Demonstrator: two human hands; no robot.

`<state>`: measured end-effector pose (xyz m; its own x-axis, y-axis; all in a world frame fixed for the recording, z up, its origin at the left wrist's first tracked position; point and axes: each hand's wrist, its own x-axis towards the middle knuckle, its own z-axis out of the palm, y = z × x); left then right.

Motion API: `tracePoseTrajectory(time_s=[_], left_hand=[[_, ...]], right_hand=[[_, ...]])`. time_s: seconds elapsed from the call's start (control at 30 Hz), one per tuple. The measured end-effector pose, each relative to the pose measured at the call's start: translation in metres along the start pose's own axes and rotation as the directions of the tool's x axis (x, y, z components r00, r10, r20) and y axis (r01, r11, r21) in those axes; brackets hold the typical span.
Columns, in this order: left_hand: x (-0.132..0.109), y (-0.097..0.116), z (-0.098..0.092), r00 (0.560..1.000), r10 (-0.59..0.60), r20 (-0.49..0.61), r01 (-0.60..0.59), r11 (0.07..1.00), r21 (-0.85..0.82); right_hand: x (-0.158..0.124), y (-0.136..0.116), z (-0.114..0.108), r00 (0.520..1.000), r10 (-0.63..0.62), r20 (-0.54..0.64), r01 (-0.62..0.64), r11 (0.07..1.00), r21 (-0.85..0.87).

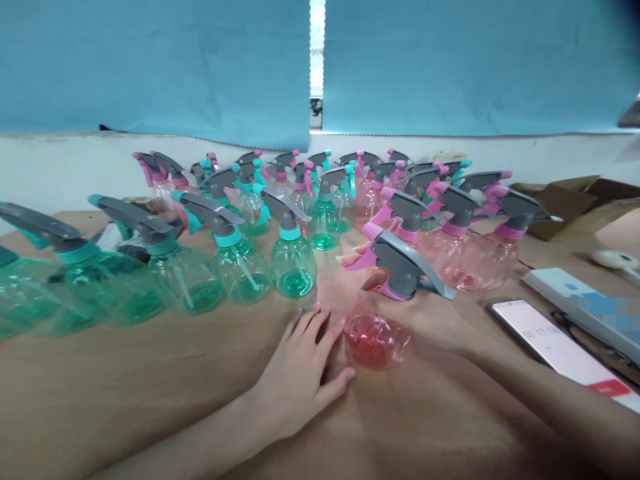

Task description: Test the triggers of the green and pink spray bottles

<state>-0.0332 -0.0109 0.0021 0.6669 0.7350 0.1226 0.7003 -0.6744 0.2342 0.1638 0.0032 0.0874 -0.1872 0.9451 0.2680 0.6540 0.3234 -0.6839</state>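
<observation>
A clear pink spray bottle (377,340) with a grey and pink trigger head stands tilted on the wooden table in front of me. My right hand (417,317) is closed around its neck, just under the pink collar; some of its fingers are hidden behind the bottle. My left hand (313,357) rests on the table to the left of the bottle, fingers spread, with its fingertips close to the base. Whether they touch the bottle I cannot tell. Nothing is in the left hand. The nearest green spray bottle (294,267) stands beyond my left fingertips.
Several green spray bottles (185,280) line the left side. Several pink spray bottles (487,260) stand behind my right hand, with mixed ones farther back. At the right lie a phone (545,340), a white box (575,300) and an open cardboard box (570,207).
</observation>
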Motion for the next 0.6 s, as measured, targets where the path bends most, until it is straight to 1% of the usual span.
tracePoseTrajectory(time_s=[0.13, 0.23, 0.3, 0.4, 0.47, 0.53, 0.6], left_hand=[[-0.0002, -0.0004, 0.0004, 1.000, 0.004, -0.019, -0.004, 1.000, -0.013], [0.0004, -0.0005, 0.0006, 1.000, 0.003, -0.018, -0.003, 1.000, -0.013], [0.0007, -0.0004, 0.0006, 1.000, 0.003, -0.014, -0.003, 1.000, -0.008], [0.0008, -0.0004, 0.0004, 1.000, 0.005, -0.006, -0.005, 1.000, -0.002], [0.0007, -0.0004, 0.0001, 1.000, 0.002, 0.003, -0.002, 1.000, 0.001], [0.0006, -0.0004, -0.0003, 1.000, 0.000, 0.008, 0.000, 1.000, -0.002], [0.0006, -0.0003, -0.0005, 1.000, 0.000, 0.009, 0.000, 1.000, -0.006]], right_hand=[[-0.0013, 0.0026, 0.0019, 0.998, 0.066, -0.020, -0.066, 0.998, -0.019], [-0.0020, 0.0034, 0.0041, 0.995, 0.087, -0.050, -0.088, 0.996, -0.015], [-0.0021, 0.0025, 0.0046, 0.993, 0.108, -0.041, -0.108, 0.994, -0.002], [-0.0024, 0.0020, 0.0048, 0.989, 0.147, 0.017, -0.147, 0.989, 0.022], [-0.0025, 0.0038, 0.0053, 0.985, 0.167, 0.033, -0.168, 0.984, 0.054], [-0.0027, 0.0064, 0.0058, 0.985, 0.172, 0.010, -0.173, 0.983, 0.066], [-0.0029, 0.0075, 0.0058, 0.986, 0.163, -0.034, -0.161, 0.986, 0.044]])
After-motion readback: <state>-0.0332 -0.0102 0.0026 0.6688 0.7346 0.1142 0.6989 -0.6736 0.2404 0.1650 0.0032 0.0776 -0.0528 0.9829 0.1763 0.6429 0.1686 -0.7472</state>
